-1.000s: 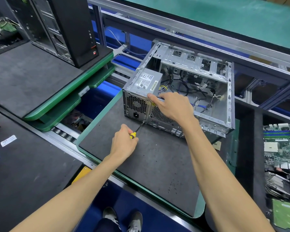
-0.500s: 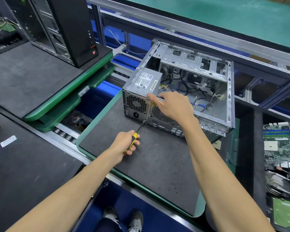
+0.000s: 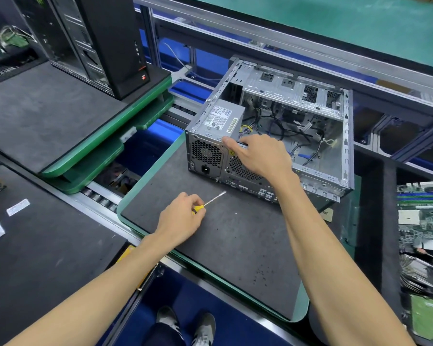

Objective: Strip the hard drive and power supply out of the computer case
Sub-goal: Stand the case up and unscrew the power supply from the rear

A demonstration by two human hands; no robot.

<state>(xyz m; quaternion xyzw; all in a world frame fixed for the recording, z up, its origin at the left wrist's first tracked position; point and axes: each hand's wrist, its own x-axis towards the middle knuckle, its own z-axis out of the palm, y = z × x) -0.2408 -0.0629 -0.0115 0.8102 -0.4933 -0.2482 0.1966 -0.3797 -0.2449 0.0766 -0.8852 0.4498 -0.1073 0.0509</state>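
An open silver computer case [image 3: 345, 136] lies on its side on a grey mat with a green rim [image 3: 145, 176]. The grey power supply [image 3: 223, 118] sits in the case's left rear corner, label up, with loose cables [image 3: 283, 126] beside it. My right hand [image 3: 258, 153] rests on the case's rear top edge, index finger stretched toward the power supply. My left hand [image 3: 183, 218] grips a yellow-handled screwdriver [image 3: 211, 202] low over the mat, its tip pointing up and right, clear of the case. No hard drive shows.
A black tower case [image 3: 105, 41] stands on stacked green trays at the upper left. Motherboards and parts [image 3: 420, 221] fill a bin on the right. A roller conveyor runs left of the mat. My shoes show at the bottom edge.
My left hand has drawn the screwdriver back from the case's rear panel, down and toward me, and tilted it flatter. My right hand stays on the case's edge.
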